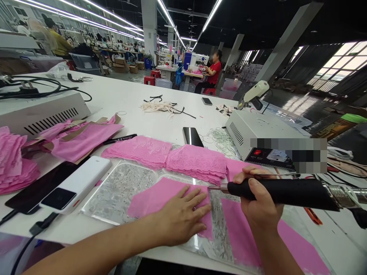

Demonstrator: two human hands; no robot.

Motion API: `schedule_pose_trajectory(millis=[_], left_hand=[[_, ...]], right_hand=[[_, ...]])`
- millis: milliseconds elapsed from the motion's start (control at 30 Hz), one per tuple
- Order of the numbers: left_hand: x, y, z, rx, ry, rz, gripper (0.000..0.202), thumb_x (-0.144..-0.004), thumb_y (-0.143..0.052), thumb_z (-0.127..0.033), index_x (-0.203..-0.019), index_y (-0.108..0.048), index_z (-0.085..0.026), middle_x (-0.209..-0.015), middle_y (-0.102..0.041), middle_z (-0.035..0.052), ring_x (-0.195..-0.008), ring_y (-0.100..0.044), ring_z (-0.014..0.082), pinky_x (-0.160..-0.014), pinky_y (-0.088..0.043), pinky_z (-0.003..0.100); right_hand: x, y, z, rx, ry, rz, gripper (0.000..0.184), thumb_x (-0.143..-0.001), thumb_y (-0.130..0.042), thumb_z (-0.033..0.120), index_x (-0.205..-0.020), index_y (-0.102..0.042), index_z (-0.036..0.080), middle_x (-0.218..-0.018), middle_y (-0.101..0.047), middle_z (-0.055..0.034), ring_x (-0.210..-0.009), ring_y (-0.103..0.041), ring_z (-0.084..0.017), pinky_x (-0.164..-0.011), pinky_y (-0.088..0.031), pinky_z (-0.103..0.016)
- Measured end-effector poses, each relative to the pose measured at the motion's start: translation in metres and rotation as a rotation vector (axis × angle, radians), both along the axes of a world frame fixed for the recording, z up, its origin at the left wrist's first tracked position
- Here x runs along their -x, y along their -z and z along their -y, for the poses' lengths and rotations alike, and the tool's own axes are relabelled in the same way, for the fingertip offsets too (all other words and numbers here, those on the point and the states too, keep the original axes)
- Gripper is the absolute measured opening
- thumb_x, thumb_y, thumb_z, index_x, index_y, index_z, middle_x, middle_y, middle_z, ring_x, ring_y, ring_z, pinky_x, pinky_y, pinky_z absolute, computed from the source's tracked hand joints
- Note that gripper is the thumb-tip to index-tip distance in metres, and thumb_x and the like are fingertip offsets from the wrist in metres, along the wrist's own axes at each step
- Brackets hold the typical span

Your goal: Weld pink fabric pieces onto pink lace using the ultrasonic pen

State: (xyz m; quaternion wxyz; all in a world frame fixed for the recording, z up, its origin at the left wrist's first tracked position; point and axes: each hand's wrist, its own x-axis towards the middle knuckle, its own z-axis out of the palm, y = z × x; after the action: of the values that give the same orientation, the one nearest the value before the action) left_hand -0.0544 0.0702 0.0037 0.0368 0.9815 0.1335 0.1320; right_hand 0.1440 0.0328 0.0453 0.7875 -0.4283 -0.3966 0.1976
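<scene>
My left hand [185,214] lies flat with fingers spread on a pink fabric piece [155,194], pressing it against a clear plate [106,214] with a grey mottled look. In my right hand [259,206] is a black handheld welding tool [295,193], fingers wrapped round its barrel. Its narrow metal tip touches or hovers just over the fabric's upper right corner; I cannot tell which. More pink pieces [239,233] lie beneath and beside my right forearm. Beyond my hands sit two stacks of pink lace fabric [197,162], side by side.
At left are a white power bank [77,183], a dark phone [40,187] and piled pink fabric [14,160]. Vented metal boxes [266,130] stand on both sides. A phone [192,136], tangled thread [222,139] and scraps [160,107] lie farther back. A person [212,72] sits sewing beyond.
</scene>
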Motion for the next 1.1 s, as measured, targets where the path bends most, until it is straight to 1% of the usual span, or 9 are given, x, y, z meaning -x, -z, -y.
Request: schedule_pose_trajectory(millis=[200, 300, 400, 467, 567, 700, 800, 900, 1100], left_hand=[[0.000, 0.002, -0.003, 0.002, 0.013, -0.030, 0.050, -0.104, -0.041, -0.047, -0.142, -0.051, -0.016, -0.149, -0.049, 0.0148, -0.137, -0.048, 0.0322, -0.112, -0.038, 0.051], [0.002, -0.002, -0.002, -0.019, 0.030, -0.022, 0.049, -0.105, -0.039, -0.046, -0.141, -0.051, -0.016, -0.149, -0.049, 0.0148, -0.137, -0.048, 0.0324, -0.111, -0.039, 0.052], [0.007, -0.007, 0.007, -0.067, 0.042, 0.031, 0.049, -0.105, -0.037, -0.045, -0.137, -0.054, -0.012, -0.145, -0.053, 0.0152, -0.135, -0.050, 0.0326, -0.110, -0.040, 0.052], [0.013, -0.009, 0.017, -0.080, 0.048, 0.104, 0.046, -0.105, -0.040, -0.044, -0.131, -0.058, -0.011, -0.141, -0.058, 0.0139, -0.133, -0.052, 0.0307, -0.112, -0.039, 0.048], [0.020, -0.009, 0.037, -0.045, 0.059, 0.196, 0.040, -0.103, -0.046, -0.041, -0.124, -0.062, -0.012, -0.133, -0.064, 0.0091, -0.128, -0.056, 0.0259, -0.114, -0.037, 0.042], [0.022, -0.006, 0.055, 0.018, 0.049, 0.220, 0.039, -0.104, -0.042, -0.038, -0.127, -0.059, -0.011, -0.133, -0.065, 0.0076, -0.127, -0.058, 0.0243, -0.114, -0.038, 0.040], [0.020, -0.003, 0.059, 0.052, 0.032, 0.192, 0.039, -0.104, -0.042, -0.037, -0.130, -0.058, -0.011, -0.135, -0.064, 0.0080, -0.128, -0.058, 0.0251, -0.113, -0.040, 0.041], [0.019, -0.001, 0.059, 0.078, 0.025, 0.187, 0.039, -0.103, -0.046, -0.035, -0.132, -0.057, -0.011, -0.135, -0.063, 0.0088, -0.129, -0.057, 0.0252, -0.115, -0.039, 0.042], [0.020, -0.002, 0.059, 0.084, 0.038, 0.202, 0.038, -0.103, -0.045, -0.035, -0.129, -0.058, -0.010, -0.133, -0.065, 0.0087, -0.128, -0.057, 0.0262, -0.115, -0.038, 0.043]], right_hand=[[0.001, -0.001, 0.000, 0.009, 0.004, 0.033, 0.013, -0.073, -0.072, 0.025, -0.077, -0.060, 0.021, -0.082, -0.060, 0.0006, -0.063, -0.061, -0.014, -0.063, -0.054, -0.034], [0.001, -0.002, -0.001, -0.004, 0.015, 0.004, 0.013, -0.071, -0.071, 0.024, -0.080, -0.062, 0.021, -0.081, -0.060, 0.0004, -0.061, -0.060, -0.014, -0.062, -0.052, -0.033], [-0.005, -0.005, 0.004, -0.046, 0.015, -0.052, 0.012, -0.067, -0.066, 0.022, -0.079, -0.064, 0.020, -0.082, -0.061, -0.0001, -0.057, -0.059, -0.014, -0.059, -0.051, -0.033], [-0.009, -0.007, 0.009, -0.062, -0.013, -0.074, 0.012, -0.065, -0.062, 0.020, -0.077, -0.065, 0.020, -0.079, -0.060, -0.0003, -0.055, -0.058, -0.013, -0.056, -0.050, -0.032], [-0.014, -0.010, 0.017, -0.053, -0.105, -0.087, 0.012, -0.064, -0.059, 0.020, -0.075, -0.065, 0.019, -0.076, -0.059, -0.0006, -0.052, -0.055, -0.012, -0.050, -0.048, -0.030], [-0.013, -0.012, 0.022, 0.001, -0.215, -0.075, 0.012, -0.066, -0.059, 0.020, -0.076, -0.065, 0.019, -0.075, -0.058, -0.0006, -0.051, -0.055, -0.012, -0.049, -0.048, -0.029], [-0.011, -0.010, 0.023, 0.016, -0.249, -0.053, 0.012, -0.067, -0.059, 0.020, -0.077, -0.065, 0.019, -0.075, -0.059, -0.0009, -0.051, -0.056, -0.012, -0.050, -0.048, -0.029], [-0.009, -0.009, 0.023, 0.024, -0.284, -0.044, 0.012, -0.068, -0.059, 0.020, -0.078, -0.065, 0.018, -0.075, -0.059, -0.0010, -0.051, -0.057, -0.012, -0.049, -0.048, -0.029], [-0.008, -0.008, 0.024, 0.027, -0.309, -0.009, 0.012, -0.071, -0.058, 0.021, -0.080, -0.065, 0.019, -0.076, -0.058, -0.0015, -0.053, -0.057, -0.013, -0.050, -0.049, -0.030]])
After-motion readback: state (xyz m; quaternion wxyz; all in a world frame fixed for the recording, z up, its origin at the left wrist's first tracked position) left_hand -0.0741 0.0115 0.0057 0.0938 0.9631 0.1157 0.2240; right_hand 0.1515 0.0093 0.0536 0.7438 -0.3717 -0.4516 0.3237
